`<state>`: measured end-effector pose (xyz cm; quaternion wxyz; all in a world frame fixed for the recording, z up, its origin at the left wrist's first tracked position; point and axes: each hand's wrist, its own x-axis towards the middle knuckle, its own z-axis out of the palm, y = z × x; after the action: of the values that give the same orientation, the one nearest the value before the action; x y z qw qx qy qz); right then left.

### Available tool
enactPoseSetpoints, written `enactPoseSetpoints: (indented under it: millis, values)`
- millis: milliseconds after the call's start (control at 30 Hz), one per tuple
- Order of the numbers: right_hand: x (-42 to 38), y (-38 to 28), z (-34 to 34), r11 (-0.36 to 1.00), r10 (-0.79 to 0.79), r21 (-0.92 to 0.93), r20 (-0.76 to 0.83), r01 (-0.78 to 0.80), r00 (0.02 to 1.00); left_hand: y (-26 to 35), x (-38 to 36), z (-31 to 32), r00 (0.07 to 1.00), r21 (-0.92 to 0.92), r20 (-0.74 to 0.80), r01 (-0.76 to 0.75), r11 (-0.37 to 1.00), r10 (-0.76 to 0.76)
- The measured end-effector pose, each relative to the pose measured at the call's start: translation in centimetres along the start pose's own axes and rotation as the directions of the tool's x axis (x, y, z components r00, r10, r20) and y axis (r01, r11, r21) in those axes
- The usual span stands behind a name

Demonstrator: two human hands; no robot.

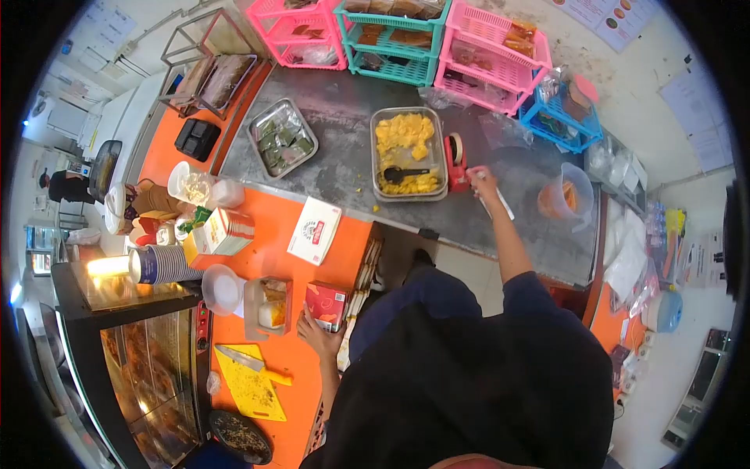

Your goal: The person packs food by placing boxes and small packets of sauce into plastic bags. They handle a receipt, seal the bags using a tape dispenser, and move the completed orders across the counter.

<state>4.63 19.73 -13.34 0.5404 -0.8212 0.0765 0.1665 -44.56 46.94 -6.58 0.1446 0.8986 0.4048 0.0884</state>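
- Seen from above, a food stall shows a grey steel counter [344, 168] meeting an orange counter [269, 258] at a corner, with white walls and posters behind.
- Along the back of the grey counter stand stacked plastic baskets: a pink one [301, 31], a teal one [391, 43], another pink one [492, 59] and a smaller blue basket [558, 117].
- The right hand [482, 184] reaches out over the grey counter, fingers curled around a thin white strip [500, 203] that runs back toward the person; the grip looks closed, though the fingertips are too small to make out clearly.
- Just beside that hand, on its left, sits a red tape dispenser [455, 160].
- Touching the dispenser's other side is a steel tray of yellow food [406, 152], with a black spoon [402, 173] lying in it.
- Further left on the grey counter lies a second steel tray [281, 139] holding green wrapped pieces.
- To the right of the right hand stands a clear plastic jug [566, 197] with orange contents.
- The left hand [316, 332] rests on the orange counter, fingers spread loosely against the lower edge of a small red box [326, 303]; it touches the box without closing around it.
- Left of the red box are a clear container [267, 305] and a round white lid [223, 288].
- A yellow cutting board [250, 387] with a knife [242, 358] lies near the counter's front end.
- A white card with red print [314, 230] lies between the two hands.
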Motion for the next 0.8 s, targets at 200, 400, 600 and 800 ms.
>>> enactPoseSetpoints:
  millis: [200, 400, 600, 800]
  values:
    - [2.3, -1.1, -1.6, 0.942, 0.188, 0.121, 0.581, -0.313, 0.791, 8.9, 2.9, 1.7, 0.989, 0.013, -0.020, -0.149, 0.989, 0.150]
    - [2.3, -1.4, -1.3, 0.912, 0.145, 0.175, 0.708, -0.371, 0.691, 16.0, 5.3, 4.7, 0.979, -0.078, 0.002, -0.204, 0.976, 0.205]
    - [3.9, -1.0, -1.2, 0.846, 0.188, 0.141, 0.823, -0.514, 0.536, 19.6, 6.1, 5.6, 0.967, -0.096, 0.046, -0.246, 0.964, 0.251]
    - [0.0, 5.2, -1.4, 0.854, -0.504, 0.132, 0.455, 0.503, 0.735, 21.0, 6.2, 5.6, 0.979, -0.050, 0.020, -0.200, 0.979, 0.201]
